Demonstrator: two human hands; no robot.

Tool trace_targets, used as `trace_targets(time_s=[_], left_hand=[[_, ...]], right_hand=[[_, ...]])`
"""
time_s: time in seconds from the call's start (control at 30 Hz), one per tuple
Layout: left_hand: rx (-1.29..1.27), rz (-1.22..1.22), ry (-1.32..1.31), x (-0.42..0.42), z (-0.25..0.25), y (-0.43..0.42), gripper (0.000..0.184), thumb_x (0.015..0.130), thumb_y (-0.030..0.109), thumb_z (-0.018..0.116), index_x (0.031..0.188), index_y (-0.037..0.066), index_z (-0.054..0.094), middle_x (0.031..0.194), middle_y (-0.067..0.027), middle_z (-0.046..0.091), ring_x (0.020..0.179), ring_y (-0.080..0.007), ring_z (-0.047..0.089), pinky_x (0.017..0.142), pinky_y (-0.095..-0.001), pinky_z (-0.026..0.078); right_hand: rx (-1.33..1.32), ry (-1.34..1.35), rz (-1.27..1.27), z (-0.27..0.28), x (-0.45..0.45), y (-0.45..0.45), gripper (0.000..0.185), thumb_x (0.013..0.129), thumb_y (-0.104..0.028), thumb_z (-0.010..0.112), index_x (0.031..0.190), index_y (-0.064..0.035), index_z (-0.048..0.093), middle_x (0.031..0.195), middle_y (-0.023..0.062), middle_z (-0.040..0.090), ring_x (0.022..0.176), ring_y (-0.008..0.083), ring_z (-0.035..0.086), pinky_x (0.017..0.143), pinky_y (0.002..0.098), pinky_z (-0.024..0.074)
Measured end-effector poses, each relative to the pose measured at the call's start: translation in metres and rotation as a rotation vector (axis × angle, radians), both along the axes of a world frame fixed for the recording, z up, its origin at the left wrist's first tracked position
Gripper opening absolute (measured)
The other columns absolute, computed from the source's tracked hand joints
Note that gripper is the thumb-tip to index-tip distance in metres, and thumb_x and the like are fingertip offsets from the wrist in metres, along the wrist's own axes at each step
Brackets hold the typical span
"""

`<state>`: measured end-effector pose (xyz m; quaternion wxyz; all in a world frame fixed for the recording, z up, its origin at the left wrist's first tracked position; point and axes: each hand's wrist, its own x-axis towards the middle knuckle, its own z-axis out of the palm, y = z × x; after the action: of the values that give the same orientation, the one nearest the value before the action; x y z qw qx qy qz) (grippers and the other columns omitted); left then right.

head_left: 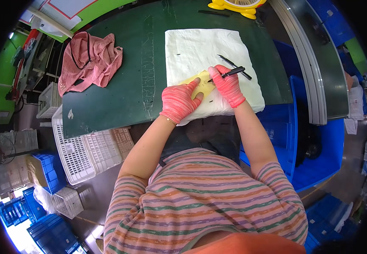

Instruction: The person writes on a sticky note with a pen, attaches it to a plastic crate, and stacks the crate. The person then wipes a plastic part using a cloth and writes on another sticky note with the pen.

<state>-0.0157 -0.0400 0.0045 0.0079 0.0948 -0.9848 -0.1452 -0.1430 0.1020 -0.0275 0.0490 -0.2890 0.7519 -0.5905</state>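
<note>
"Since entries run near to far, what comes first?"

"Striped shirt [209, 190], sleeves ending near the elbows. Beyond it, both hands in pink gloves, fingertips bare."

"State of each hand?"

"Left hand [180, 101]: thumb and forefinger spread apart, resting on the yellow paper [203, 87]. Right hand [227, 86]: fingers closed in a pinch on a black pen [233, 71], its tip at the paper. Whether the tip touches cannot be told."

"Location of the paper?"

"Between the hands, on the white cloth [196, 46]. Small dark marks on it; not legible."

"Other items on the cloth?"

"One thin black stick-like item [226, 60], lying slantwise just beyond the right hand and passing behind the pen."

"Surroundings?"

"White crates [75, 148] below the table's near edge, left side; blue bin [272, 131] at the right. The cloth lies on the green table [128, 84]. Pink checked fabric [92, 57], crumpled, on the table's left part."

"Far edge?"

"Dark slender item [213, 13], lying flat; right of it, a yellow-framed object [245, 8], partly cut off by the view."
</note>
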Motion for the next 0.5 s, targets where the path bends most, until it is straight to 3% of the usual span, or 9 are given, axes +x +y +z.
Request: trace_targets(time_s=[0.2,0.5], left_hand=[[-0.006,-0.002,0.012,0.000,-0.002,0.000,0.056,0.084,0.049,0.057,0.131,0.019,0.059,0.078,-0.0127,0.068,0.072,-0.0303,0.065,0.067,-0.0424,0.050],[-0.005,0.000,0.000,-0.001,0.001,0.001,0.056,0.084,0.048,0.058,0.131,0.018,0.059,0.080,-0.0137,0.068,0.074,-0.0312,0.065,0.069,-0.0428,0.050]], right_hand=[[0.175,0.126,0.007,0.003,-0.001,0.000,0.034,0.089,-0.035,0.062,0.077,-0.0039,0.063,0.060,0.0128,0.056,0.054,0.0255,0.054,0.054,0.0356,0.0438],[0.183,0.131,0.011,0.012,0.002,-0.001,0.032,0.088,-0.034,0.063,0.077,-0.0039,0.063,0.059,0.0129,0.056,0.053,0.0267,0.054,0.054,0.0364,0.0434]])
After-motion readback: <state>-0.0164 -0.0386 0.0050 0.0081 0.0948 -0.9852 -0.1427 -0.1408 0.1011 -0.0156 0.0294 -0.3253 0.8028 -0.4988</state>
